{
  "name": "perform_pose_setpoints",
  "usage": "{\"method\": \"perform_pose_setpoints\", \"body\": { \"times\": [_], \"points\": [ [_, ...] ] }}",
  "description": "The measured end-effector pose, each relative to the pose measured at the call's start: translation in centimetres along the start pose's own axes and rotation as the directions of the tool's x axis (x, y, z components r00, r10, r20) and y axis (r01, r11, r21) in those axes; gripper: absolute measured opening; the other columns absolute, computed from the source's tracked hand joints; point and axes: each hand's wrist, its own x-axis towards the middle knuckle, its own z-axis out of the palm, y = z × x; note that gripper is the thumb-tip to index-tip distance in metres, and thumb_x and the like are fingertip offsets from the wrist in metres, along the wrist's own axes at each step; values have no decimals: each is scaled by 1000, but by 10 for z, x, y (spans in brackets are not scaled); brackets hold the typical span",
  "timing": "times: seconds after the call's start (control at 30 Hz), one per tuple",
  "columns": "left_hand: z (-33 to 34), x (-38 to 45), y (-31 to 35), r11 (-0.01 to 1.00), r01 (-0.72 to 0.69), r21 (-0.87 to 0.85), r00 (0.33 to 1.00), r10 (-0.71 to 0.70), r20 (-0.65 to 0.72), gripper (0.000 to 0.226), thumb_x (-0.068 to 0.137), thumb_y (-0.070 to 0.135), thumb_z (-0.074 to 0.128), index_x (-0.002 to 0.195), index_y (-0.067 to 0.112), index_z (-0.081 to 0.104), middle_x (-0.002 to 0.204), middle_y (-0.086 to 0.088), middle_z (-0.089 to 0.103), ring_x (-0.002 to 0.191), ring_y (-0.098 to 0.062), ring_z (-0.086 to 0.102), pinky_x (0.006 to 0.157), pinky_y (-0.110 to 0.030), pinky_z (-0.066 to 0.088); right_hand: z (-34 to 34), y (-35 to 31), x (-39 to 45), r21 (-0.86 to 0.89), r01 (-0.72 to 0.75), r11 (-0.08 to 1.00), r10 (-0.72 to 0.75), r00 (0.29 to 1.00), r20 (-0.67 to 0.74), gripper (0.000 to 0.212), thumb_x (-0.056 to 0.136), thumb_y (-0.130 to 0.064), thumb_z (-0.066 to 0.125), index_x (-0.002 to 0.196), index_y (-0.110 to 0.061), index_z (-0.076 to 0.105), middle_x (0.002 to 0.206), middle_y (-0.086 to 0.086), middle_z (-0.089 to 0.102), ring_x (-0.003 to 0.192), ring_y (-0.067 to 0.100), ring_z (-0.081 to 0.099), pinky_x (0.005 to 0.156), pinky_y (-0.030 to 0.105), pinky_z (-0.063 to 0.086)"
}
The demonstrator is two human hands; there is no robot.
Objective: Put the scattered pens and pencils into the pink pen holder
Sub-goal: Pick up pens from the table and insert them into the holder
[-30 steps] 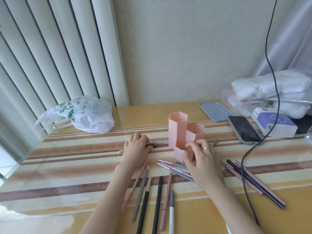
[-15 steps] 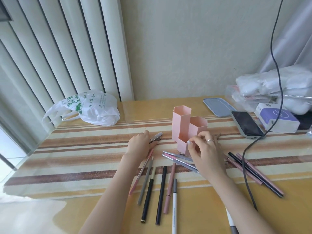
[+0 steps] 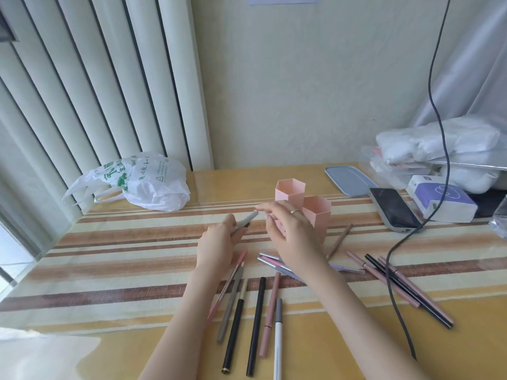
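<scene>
The pink pen holder [image 3: 315,212], made of hexagonal tubes, stands upright at mid-table. My left hand [image 3: 219,242] grips a silver-capped pen [image 3: 247,219], its cap tilted up toward the holder. My right hand [image 3: 290,229] hovers open just in front of the holder, fingertips close to the pen's cap, hiding the holder's lowest tube. Several pens [image 3: 258,322] lie side by side near the front edge. More pens [image 3: 406,286] lie scattered to the right, and a brown pencil [image 3: 340,239] rests beside the holder.
A white plastic bag [image 3: 148,182] sits at the back left. At the right are a phone [image 3: 392,209], a purple-and-white box [image 3: 441,198], a grey-blue lid [image 3: 348,179] and white bundles. A black cable [image 3: 395,270] hangs across the right-hand pens.
My left hand has lifted the silver-capped pen off the table. My right hand has let go of the holder's low tube and moved up and left toward the pen's cap.
</scene>
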Motion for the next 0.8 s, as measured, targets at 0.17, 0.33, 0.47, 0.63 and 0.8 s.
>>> {"method": "perform_pose_setpoints", "body": {
  "times": [0.17,0.33,0.47,0.63,0.8],
  "points": [
    [-4,5,4,786,-48,-616,994,98,49,26,84,24,69,63,13,59,47,3,55,43,-8,43,47,-23,35,19,-2,7,56,-82,995,75,990,121,44,94,-4,43,129,-26,56,133,-6,55,111,15,58,92,34,49],
    [-15,3,15,618,4,-786,979,157,128,20,83,16,66,65,11,65,43,9,54,38,-1,41,42,-12,33,11,-4,13,35,-144,989,142,989,48,33,95,-22,52,127,-29,56,137,-9,43,88,-4,50,81,27,50],
    [-20,7,21,612,9,-791,978,159,134,34,78,19,72,79,-13,60,56,-7,51,44,-7,42,44,-15,35,2,-1,19,176,-199,964,209,977,-43,7,92,-26,58,98,-27,55,82,-7,61,63,14,57,61,31,47],
    [-24,6,33,657,49,-753,956,188,227,20,83,15,69,86,-4,64,57,-1,47,45,-2,39,46,-13,32,-24,5,27,590,-258,765,421,893,-156,14,93,-11,56,96,-24,56,101,4,66,86,15,69,69,41,60],
    [-31,7,35,607,117,-786,987,16,158,24,92,13,57,113,6,65,76,-4,64,64,-4,59,57,-17,52,-65,13,32,690,-98,717,464,807,-367,29,94,-6,52,110,-25,37,98,4,61,81,9,68,61,31,60]
  ]
}}
